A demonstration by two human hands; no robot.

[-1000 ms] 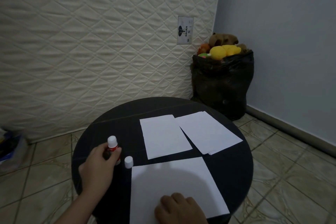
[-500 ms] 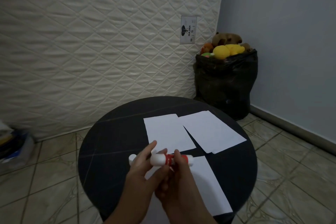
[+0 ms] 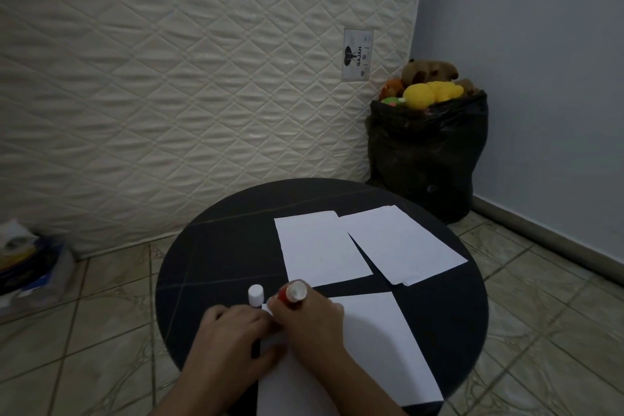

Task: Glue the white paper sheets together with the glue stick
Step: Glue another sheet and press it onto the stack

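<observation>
You are gripping the glue stick in your right hand, fingers curled round its red barrel, white end tilted away from you, over the near paper sheet on the round black table. Your left hand is resting beside it at the sheet's left edge; its grip is not clear. The white cap is standing upright just beyond. Two more sheets are lying farther back.
</observation>
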